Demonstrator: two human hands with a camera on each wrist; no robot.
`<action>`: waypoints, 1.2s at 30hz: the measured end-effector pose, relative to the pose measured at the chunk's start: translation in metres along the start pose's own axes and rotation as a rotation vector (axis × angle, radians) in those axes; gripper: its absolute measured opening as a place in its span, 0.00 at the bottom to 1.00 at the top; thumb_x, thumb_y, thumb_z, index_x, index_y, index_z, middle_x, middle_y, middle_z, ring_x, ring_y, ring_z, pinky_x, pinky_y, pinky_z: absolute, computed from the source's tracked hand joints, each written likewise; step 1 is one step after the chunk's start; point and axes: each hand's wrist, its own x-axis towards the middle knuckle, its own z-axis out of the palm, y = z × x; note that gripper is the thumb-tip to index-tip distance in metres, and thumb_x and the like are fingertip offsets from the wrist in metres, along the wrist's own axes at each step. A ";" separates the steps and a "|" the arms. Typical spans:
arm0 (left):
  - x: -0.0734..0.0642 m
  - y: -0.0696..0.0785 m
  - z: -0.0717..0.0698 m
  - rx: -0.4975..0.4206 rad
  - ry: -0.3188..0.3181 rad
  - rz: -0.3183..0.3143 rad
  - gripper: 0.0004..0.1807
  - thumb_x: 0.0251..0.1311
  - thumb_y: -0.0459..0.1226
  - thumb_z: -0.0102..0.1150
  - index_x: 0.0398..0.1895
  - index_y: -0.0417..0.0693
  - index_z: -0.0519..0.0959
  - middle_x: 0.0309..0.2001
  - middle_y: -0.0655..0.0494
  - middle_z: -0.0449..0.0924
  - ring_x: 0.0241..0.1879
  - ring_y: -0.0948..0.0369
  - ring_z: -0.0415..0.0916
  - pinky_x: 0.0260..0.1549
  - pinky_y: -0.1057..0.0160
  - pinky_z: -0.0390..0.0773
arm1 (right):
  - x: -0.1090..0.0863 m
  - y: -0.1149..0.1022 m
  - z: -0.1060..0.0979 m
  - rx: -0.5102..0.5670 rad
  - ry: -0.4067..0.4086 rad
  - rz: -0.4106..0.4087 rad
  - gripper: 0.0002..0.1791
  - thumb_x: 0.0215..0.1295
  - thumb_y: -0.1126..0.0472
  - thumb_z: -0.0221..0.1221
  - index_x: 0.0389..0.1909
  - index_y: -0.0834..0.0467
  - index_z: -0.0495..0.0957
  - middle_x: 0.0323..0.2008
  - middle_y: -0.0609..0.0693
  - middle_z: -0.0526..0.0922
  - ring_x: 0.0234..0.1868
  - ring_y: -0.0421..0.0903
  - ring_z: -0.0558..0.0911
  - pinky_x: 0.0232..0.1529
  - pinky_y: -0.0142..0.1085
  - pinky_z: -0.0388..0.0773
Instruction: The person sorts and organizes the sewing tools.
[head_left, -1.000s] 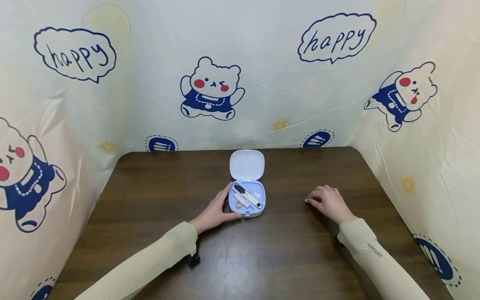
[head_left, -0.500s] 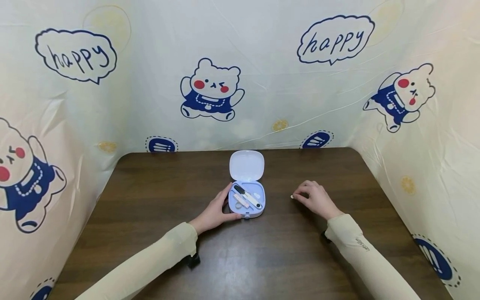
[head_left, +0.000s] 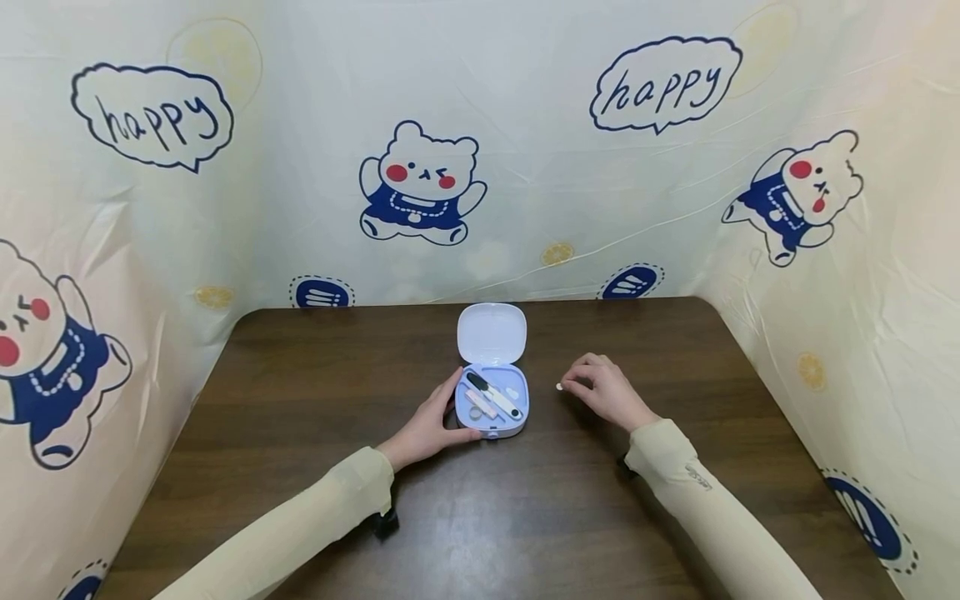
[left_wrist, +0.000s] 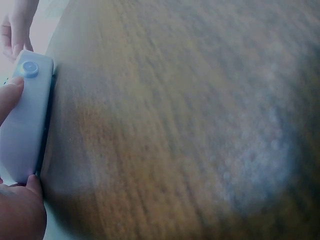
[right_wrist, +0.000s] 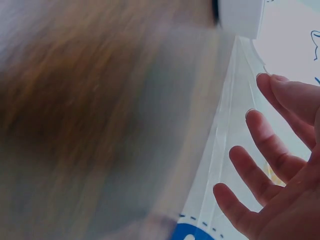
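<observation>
A small light-blue box (head_left: 513,432) stands on the table with its lid (head_left: 492,333) swung up and back. My left hand (head_left: 423,429) grips the box's left side, thumb at the front near the round button (left_wrist: 30,69). In the tray, a black-and-white slim tool (head_left: 501,400) lies diagonally, beside a pale pink-and-white stick (head_left: 481,403), a small ring-shaped piece (head_left: 475,412) and a small white piece (head_left: 512,392). To the box's right, my right hand (head_left: 611,392) pinches a tiny white piece (head_left: 559,387) between thumb and forefinger; its kind is too small to tell.
The dark brown wooden table (head_left: 465,517) has rounded far corners. A pale curtain (head_left: 300,167) printed with bears and "happy" bubbles surrounds it at the back and both sides. The lid's top reaches close to the table's far edge in the head view.
My right hand has moved left toward the box, carrying the tiny white piece. My left hand keeps its grip on the box, which stays in place.
</observation>
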 end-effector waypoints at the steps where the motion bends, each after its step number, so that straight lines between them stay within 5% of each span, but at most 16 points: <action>1: 0.000 0.000 0.000 -0.003 0.001 0.001 0.64 0.58 0.49 0.78 0.87 0.52 0.41 0.84 0.47 0.45 0.80 0.51 0.53 0.75 0.50 0.62 | 0.002 -0.002 0.001 0.009 -0.007 0.008 0.03 0.69 0.60 0.69 0.38 0.52 0.90 0.43 0.49 0.82 0.51 0.54 0.76 0.56 0.54 0.75; 36: 0.000 -0.002 0.001 -0.015 0.009 -0.002 0.63 0.58 0.50 0.78 0.86 0.52 0.42 0.83 0.45 0.47 0.79 0.51 0.56 0.74 0.49 0.63 | 0.051 -0.040 0.046 0.035 -0.104 -0.028 0.04 0.70 0.58 0.68 0.40 0.52 0.90 0.48 0.51 0.81 0.53 0.51 0.78 0.60 0.49 0.77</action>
